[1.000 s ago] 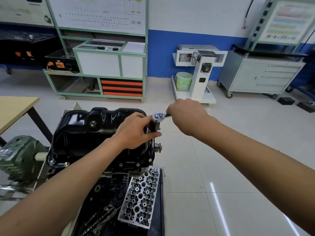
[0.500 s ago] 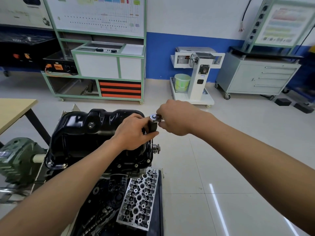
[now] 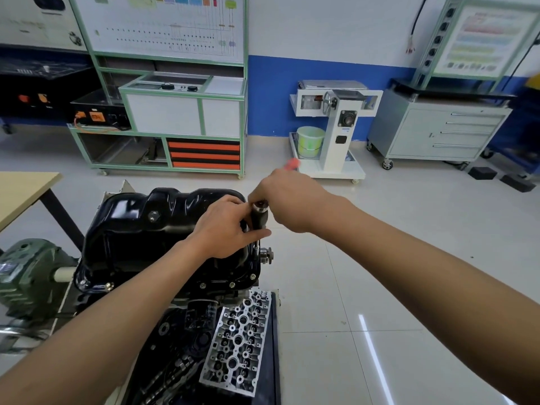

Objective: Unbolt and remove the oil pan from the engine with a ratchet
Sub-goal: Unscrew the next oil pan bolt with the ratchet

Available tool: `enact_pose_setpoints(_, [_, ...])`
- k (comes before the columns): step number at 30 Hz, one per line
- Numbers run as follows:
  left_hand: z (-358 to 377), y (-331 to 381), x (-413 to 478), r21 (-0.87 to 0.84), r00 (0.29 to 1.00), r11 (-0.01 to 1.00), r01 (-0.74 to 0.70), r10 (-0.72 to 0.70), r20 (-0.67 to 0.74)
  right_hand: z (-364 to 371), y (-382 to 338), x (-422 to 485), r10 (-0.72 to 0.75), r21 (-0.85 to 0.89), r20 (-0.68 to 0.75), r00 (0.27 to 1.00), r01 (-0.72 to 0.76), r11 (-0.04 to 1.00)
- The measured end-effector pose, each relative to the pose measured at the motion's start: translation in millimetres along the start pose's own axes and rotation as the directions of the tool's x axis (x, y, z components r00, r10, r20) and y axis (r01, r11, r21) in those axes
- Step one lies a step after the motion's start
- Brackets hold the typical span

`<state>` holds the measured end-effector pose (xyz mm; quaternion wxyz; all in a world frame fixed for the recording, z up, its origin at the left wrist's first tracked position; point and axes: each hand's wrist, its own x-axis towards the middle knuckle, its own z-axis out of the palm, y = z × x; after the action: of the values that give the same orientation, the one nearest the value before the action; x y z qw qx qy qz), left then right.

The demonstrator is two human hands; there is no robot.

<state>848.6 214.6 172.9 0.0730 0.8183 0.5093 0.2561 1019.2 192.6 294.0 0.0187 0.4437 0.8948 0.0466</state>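
Note:
The glossy black oil pan point(image 3: 140, 229) sits upside-up on the engine block, ringed by small bolts point(image 3: 232, 285) along its flange. A ratchet with a dark socket extension point(image 3: 259, 219) stands upright over the pan's right edge. My left hand point(image 3: 225, 226) grips the extension just below the ratchet head. My right hand point(image 3: 289, 200) holds the ratchet handle, whose red end point(image 3: 292, 163) sticks out blurred behind my knuckles.
A silver cylinder head point(image 3: 238, 343) lies in front of the engine. A green motor point(image 3: 26, 276) is at the left and a wooden table point(image 3: 20, 191) beyond it. A white machine stand point(image 3: 336, 127), cabinets and a green rack line the far wall.
My right hand has swung the ratchet handle from pointing right to pointing away from me, toward the far wall. My left hand has stayed on the extension.

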Motion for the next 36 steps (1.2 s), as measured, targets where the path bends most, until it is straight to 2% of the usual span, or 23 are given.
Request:
enact_pose_setpoints(3, [-2.7,-0.1,-1.0,-0.019,1.000,1.000,-0.023,0.023,-0.001,4.4,6.9,1.1,-0.154,0.038,-0.028,0.988,0.155,0.987])
enact_pose_setpoints(6, [-2.9,1.6,-2.1,-0.051,0.997,0.997,-0.055,0.053,-0.047,4.1,13.1,-2.4,-0.199,0.076,-0.043,0.979,0.202,0.976])
enact_pose_setpoints(10, [-1.6,3.3,-1.5,-0.040,0.997,0.998,-0.057,0.054,-0.063,6.9,10.8,-4.4,-0.085,-0.125,-0.008,0.996,0.084,0.989])
enact_pose_setpoints(13, [0.0,4.2,-0.7,-0.046,0.997,0.998,-0.043,0.039,-0.074,2.2,7.8,-7.7,0.086,-0.171,-0.078,0.993,-0.098,0.980])
enact_pose_setpoints(16, [1.6,6.4,-2.1,-0.068,0.992,0.997,-0.048,0.040,-0.123,3.8,5.8,-12.2,0.203,-0.006,-0.068,0.977,-0.204,0.979])
enact_pose_setpoints(19, [0.6,8.1,-2.9,-0.072,0.991,0.997,-0.041,0.032,-0.132,7.1,0.9,-16.1,0.248,0.209,-0.036,0.968,-0.235,0.949])
enact_pose_setpoints(22, [0.4,8.7,-2.9,-0.094,0.989,0.995,-0.040,0.027,-0.142,4.7,3.5,-15.1,0.245,0.263,0.007,0.970,-0.238,0.935])
enact_pose_setpoints(27, [0.0,7.5,-3.1,-0.059,0.990,0.996,-0.068,0.061,-0.126,4.8,7.0,-14.9,0.169,0.017,-0.035,0.985,-0.169,0.985])
enact_pose_setpoints(29, [-1.5,6.5,-3.1,-0.046,0.992,0.996,-0.072,0.067,-0.106,6.5,11.6,-12.2,0.090,0.053,0.000,0.996,-0.090,0.995])
enact_pose_setpoints(33, [-4.8,5.3,-3.9,-0.036,0.994,0.996,-0.085,0.083,-0.071,12.3,14.6,-4.8,-0.091,0.193,-0.031,0.995,0.095,0.977])
enact_pose_setpoints(36, [-4.5,3.8,-2.8,-0.036,0.998,0.998,-0.049,0.048,-0.037,12.3,13.8,-2.4,-0.133,0.256,-0.054,0.990,0.142,0.956])
